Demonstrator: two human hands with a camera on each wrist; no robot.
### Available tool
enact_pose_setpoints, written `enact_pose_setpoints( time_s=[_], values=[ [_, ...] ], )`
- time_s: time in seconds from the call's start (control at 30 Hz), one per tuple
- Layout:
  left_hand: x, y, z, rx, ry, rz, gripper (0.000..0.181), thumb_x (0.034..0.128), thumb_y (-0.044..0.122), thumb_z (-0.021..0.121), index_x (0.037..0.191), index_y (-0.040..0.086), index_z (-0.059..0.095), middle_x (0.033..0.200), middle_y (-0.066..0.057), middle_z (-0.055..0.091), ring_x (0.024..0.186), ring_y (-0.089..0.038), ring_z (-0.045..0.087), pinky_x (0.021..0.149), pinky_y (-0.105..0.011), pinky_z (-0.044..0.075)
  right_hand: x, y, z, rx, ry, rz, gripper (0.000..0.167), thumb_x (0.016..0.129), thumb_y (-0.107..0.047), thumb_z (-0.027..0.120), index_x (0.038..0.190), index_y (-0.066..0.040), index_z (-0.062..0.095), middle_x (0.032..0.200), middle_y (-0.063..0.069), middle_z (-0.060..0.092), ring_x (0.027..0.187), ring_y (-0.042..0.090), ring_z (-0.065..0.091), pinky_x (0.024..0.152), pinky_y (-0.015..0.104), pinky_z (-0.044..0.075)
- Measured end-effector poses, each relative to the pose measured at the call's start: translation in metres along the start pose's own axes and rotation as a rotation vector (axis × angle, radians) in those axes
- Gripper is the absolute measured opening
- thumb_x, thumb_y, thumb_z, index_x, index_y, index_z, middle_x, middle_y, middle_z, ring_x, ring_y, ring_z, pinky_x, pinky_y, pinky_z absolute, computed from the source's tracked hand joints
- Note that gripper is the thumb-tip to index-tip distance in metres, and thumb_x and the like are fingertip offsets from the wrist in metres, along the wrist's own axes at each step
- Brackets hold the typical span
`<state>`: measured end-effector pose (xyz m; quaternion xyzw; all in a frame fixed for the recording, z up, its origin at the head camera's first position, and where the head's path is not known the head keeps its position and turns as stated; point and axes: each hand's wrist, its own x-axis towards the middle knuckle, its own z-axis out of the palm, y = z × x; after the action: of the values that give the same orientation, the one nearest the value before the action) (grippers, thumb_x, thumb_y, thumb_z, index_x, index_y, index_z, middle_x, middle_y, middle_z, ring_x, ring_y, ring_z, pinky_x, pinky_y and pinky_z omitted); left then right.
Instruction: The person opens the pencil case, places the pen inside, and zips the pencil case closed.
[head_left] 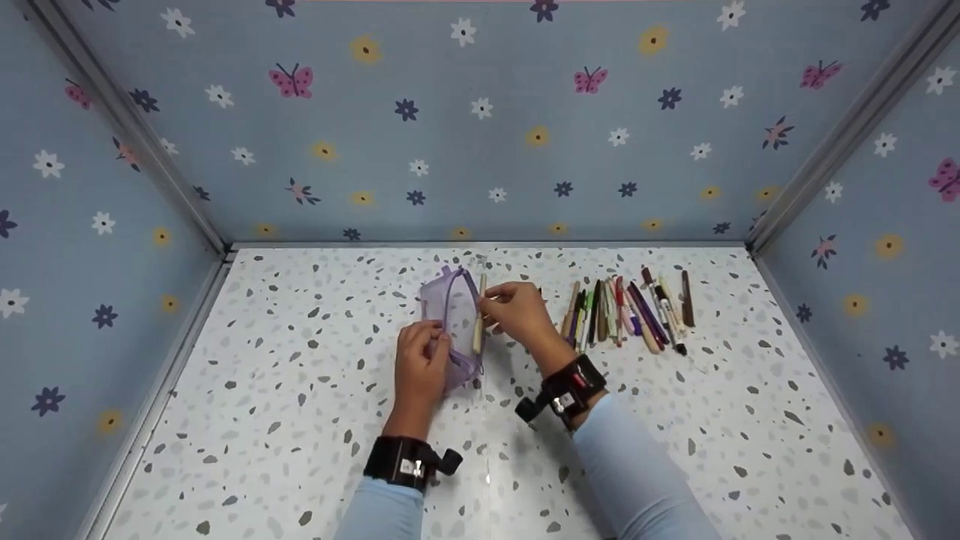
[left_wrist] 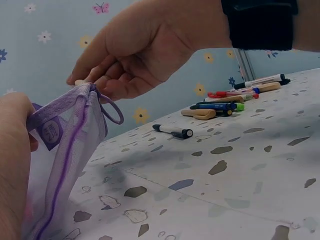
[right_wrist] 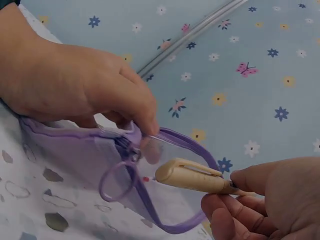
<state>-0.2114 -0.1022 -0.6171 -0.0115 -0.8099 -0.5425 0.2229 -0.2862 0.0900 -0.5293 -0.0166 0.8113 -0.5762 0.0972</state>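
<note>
A purple mesh pencil pouch [head_left: 433, 298] with a purple zipper stands unzipped on the table, left of centre. My left hand [head_left: 420, 364] grips the near side of its rim between thumb and fingers, holding the mouth apart. With thumb and fingertips my right hand [head_left: 523, 311] pinches a beige capped pen [right_wrist: 187, 177] at the pouch's mouth, its capped end pointing into the opening in the right wrist view. A red-tipped thing [right_wrist: 148, 179] shows inside the mesh. A purple pull ring [right_wrist: 119, 181] hangs from the zipper end. A round label [left_wrist: 50, 131] is on the pouch.
Many pens and markers [head_left: 619, 311] lie in a loose row at the right of the table. A single white-and-black pen [left_wrist: 172, 131] lies apart from them, nearer the pouch. Flower-patterned walls [head_left: 480, 150] enclose the speckled tabletop [head_left: 285, 390].
</note>
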Motion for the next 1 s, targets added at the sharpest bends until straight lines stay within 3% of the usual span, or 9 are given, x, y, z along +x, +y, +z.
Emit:
enact_pose_setpoints(
  time_s=[0.2,0.43,0.77,1.0],
  values=[
    [0.0,-0.003,-0.001,0.01,0.012,0.014,0.013,0.1053,0.014,0.073,0.096,0.005,0.077,0.132,-0.011,0.078,0.131,-0.032,0.064,0.115,-0.052,0.052,0.001,0.005,0.027,-0.043,-0.023,-0.016,0.023,0.104,-0.02,0.083,0.118,-0.001,0.083,0.096,0.012,0.086,0.072,0.013,0.079,0.063,0.026,0.06],
    [0.001,-0.003,0.001,0.009,0.017,0.039,0.012,0.1036,0.011,0.073,0.097,0.003,0.078,0.129,-0.011,0.078,0.128,-0.032,0.064,0.114,-0.051,0.053,0.0,0.005,0.04,-0.144,-0.04,-0.03,0.026,0.103,-0.017,0.083,0.121,0.001,0.082,0.098,0.015,0.087,0.073,0.015,0.08,0.064,0.026,0.063],
    [0.004,-0.004,0.003,0.022,0.044,0.121,0.01,0.0995,0.008,0.071,0.094,0.002,0.077,0.122,-0.016,0.08,0.122,-0.036,0.066,0.111,-0.05,0.051,-0.003,0.001,0.04,-0.105,-0.059,-0.04,0.025,0.103,-0.013,0.08,0.123,0.002,0.08,0.107,0.019,0.087,0.083,0.028,0.087,0.073,0.034,0.07],
    [0.003,-0.004,-0.002,0.019,0.034,0.084,0.011,0.1017,0.01,0.073,0.094,0.003,0.076,0.124,-0.014,0.079,0.125,-0.034,0.065,0.114,-0.05,0.052,-0.009,0.005,0.025,-0.022,-0.058,-0.048,0.028,0.105,-0.014,0.075,0.126,0.003,0.078,0.114,0.019,0.085,0.098,0.033,0.087,0.08,0.037,0.071]
  ],
)
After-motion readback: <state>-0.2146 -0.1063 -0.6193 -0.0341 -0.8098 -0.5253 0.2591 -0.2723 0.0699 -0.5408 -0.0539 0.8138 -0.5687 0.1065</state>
